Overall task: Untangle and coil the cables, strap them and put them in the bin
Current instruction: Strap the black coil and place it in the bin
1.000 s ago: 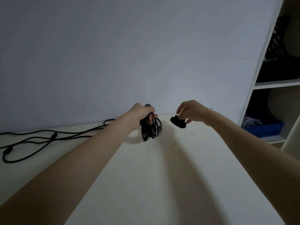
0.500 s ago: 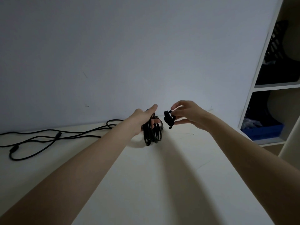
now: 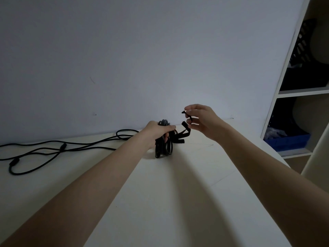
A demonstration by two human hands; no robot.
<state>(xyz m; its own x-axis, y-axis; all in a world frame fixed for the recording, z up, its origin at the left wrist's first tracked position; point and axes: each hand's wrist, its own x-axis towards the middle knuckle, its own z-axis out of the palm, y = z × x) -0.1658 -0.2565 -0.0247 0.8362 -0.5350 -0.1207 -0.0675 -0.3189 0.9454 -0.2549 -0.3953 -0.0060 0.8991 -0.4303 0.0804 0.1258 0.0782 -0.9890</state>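
My left hand [image 3: 156,133] grips a coiled black cable [image 3: 164,147], holding the bundle upright with its lower loops on the white table [image 3: 178,202] near the wall. My right hand [image 3: 201,120] pinches a black strap [image 3: 185,133] between thumb and fingertips. The strap hangs unrolled from my fingers down to the coil, and its free end pokes out to the right of the bundle. A second black cable [image 3: 58,148] lies loose and tangled on the table at the far left.
A white shelf unit [image 3: 302,90] stands at the right, with a blue bin [image 3: 286,141] on its lower shelf and dark items above. A plain wall runs along the table's back edge.
The strap, a small roll in my right hand a second ago, now hangs unrolled between that hand and the coil. My right hand moved toward the coil, then rose. The left hand kept its grip.
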